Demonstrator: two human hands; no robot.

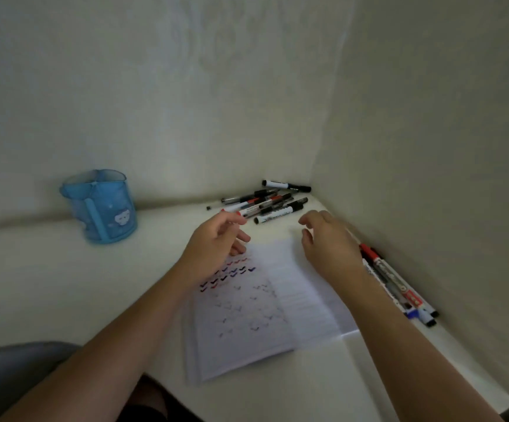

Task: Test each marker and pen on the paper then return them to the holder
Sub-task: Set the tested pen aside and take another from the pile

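Observation:
A blue pen holder [101,208] stands at the back left of the white table and looks empty. An open lined notebook [247,315] lies in the middle, its left page covered with small tick marks in red, blue and black. Several markers and pens [273,204] lie piled in the back corner. My left hand [216,242] reaches over the notebook's top; its index fingertip touches the end of a red-capped marker [251,210] in the pile, thumb apart below. My right hand [329,242] hovers open just right of it, holding nothing.
A second group of markers [396,284] lies along the right wall beside the notebook. Walls close off the table at the back and right, meeting in a corner behind the pile. A grey chair edge [9,370] shows at the lower left.

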